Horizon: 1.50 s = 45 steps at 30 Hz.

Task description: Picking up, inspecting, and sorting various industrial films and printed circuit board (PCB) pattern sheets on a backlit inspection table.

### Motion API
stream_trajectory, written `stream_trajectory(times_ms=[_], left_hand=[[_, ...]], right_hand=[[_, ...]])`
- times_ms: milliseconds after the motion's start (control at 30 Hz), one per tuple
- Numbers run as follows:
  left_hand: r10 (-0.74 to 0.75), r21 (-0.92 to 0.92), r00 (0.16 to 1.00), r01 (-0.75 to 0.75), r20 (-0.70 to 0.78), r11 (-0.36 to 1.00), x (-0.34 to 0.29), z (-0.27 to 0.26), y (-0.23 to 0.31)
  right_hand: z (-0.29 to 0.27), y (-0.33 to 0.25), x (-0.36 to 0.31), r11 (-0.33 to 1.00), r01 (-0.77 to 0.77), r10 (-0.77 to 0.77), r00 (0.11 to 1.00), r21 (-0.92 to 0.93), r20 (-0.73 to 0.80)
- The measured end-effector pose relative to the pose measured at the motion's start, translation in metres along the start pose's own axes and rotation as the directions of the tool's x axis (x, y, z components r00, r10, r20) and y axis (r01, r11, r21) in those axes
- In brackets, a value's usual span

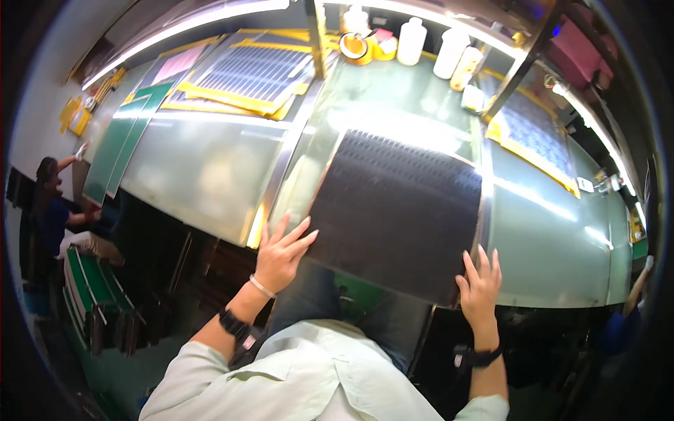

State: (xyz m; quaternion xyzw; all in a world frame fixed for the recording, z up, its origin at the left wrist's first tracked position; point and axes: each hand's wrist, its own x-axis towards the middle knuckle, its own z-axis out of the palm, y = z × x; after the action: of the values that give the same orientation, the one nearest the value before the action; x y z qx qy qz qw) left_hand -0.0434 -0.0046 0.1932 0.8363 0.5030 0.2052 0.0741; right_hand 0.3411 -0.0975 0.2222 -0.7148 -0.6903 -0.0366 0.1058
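Note:
A large dark rectangular panel (400,217) with rows of small marks along its far part lies on the glossy bench in front of me, its near edge jutting over the bench edge. At its near left corner is my left hand (281,256), fingers spread and stretched out, the tips touching or just beside the panel's edge. My right hand (482,286) is at the near right corner, its fingers apart and pointing away from me, the thumb close to the edge. Neither hand shows a grip around the panel.
White bottles (411,42) and rolls of orange tape (356,48) stand at the back. Yellow-edged framed sheets (246,74) lie at the far left, and another framed sheet (537,130) at right. A metal post (316,38) rises behind. A co-worker (56,203) sits left, near green boards (126,144).

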Motion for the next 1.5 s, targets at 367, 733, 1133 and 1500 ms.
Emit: stream_trajectory(times_ms=[367,733,1133,1500], left_hand=[[0.261,0.04,0.96,-0.266,0.097,0.963,0.126,0.012,-0.015],[-0.007,0.213,1.0,0.011,-0.018,0.977,0.251,0.101,-0.016],[-0.204,0.342,0.973,0.157,0.105,0.926,0.246,0.083,-0.004],[-0.113,0.202,0.96,0.061,0.256,0.977,-0.005,0.022,-0.015]], right_hand=[[0.066,0.108,0.18,0.995,0.09,-0.089,0.996,-0.053,0.021],[0.063,0.113,0.169,0.986,0.101,-0.108,0.993,-0.134,-0.045],[0.008,0.004,-0.064,0.997,0.02,-0.028,0.994,0.077,0.108],[0.039,0.007,-0.087,-0.407,-0.437,0.333,0.746,0.802,0.576]])
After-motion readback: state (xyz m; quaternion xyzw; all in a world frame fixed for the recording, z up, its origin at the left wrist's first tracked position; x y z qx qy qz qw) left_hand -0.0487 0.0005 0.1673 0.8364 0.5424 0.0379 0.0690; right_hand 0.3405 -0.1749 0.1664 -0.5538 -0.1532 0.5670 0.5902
